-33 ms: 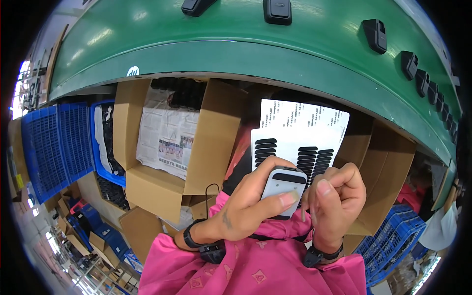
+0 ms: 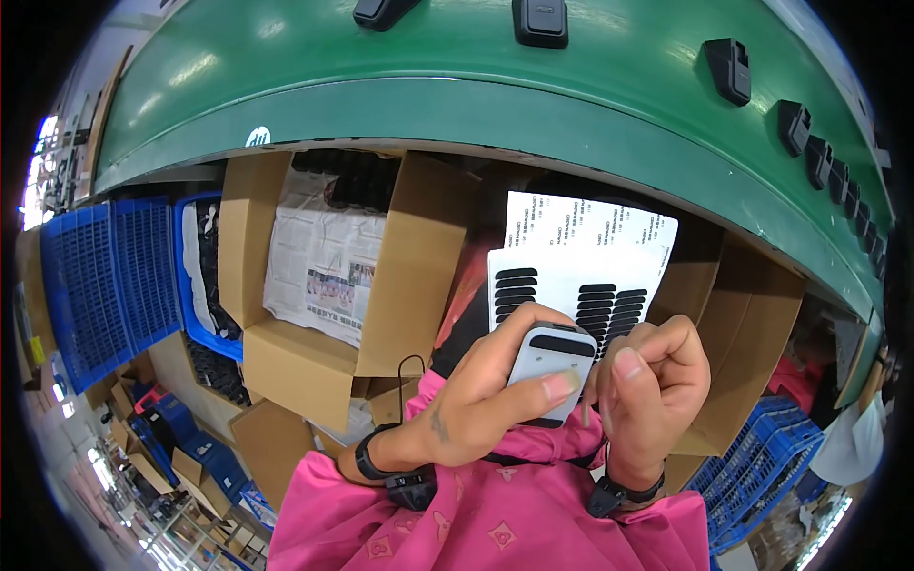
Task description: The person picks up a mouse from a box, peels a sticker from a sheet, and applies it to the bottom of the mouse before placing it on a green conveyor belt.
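Facing two overlapping white sheets [image 2: 583, 265], we are holding our right hand [image 2: 655, 385] curled and cannot tell whether it is empty; our left hand [image 2: 479, 404] is clasping one rounded, pale-grey device [image 2: 550, 361] with two black end bands [image 2: 559, 344].

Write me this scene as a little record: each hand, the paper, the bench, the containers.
Left hand: holding a pale-grey rounded rectangular device with black ends
Right hand: fingers curled beside the device; whether anything is held is unclear
Paper: white sheets bearing black oblong strips, partly behind the hands
Bench: green, with black plastic angular pieces on top
Box: open, brown cardboard, newspaper inside
Crates: blue plastic, on both sides
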`<act>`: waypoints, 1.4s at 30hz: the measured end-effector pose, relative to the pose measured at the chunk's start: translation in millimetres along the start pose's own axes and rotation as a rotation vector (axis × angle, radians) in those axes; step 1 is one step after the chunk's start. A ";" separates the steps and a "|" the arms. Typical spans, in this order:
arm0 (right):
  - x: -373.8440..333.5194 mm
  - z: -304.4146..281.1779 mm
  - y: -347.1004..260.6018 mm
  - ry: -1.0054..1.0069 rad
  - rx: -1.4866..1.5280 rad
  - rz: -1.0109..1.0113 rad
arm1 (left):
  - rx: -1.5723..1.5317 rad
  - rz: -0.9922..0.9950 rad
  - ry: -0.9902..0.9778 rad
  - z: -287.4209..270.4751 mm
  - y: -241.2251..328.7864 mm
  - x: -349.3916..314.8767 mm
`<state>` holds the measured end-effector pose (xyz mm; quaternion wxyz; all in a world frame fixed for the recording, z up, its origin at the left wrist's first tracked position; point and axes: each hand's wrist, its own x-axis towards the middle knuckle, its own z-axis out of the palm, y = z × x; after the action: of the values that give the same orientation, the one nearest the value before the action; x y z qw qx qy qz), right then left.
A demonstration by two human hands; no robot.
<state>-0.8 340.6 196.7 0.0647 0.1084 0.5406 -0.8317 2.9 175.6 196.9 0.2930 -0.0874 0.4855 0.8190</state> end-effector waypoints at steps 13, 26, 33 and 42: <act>3.8 22.0 -2.4 -0.065 -0.868 -0.498 | 0.225 0.105 0.128 -6.2 -3.1 -4.1; -1.1 27.3 -0.7 0.010 -0.887 -0.537 | 0.660 0.557 0.183 -8.7 -13.2 2.4; 1.5 23.6 -1.4 -0.013 -0.783 -0.500 | 0.650 0.550 0.238 -3.2 -17.8 5.3; 0.3 22.8 -4.5 -0.060 -0.797 -0.587 | 0.507 0.377 0.242 -6.4 -16.9 1.2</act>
<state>-4.6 321.6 209.5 -0.1206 -0.1056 0.8224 -0.5459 10.6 176.7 180.5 0.0891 -0.0173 0.7128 0.6955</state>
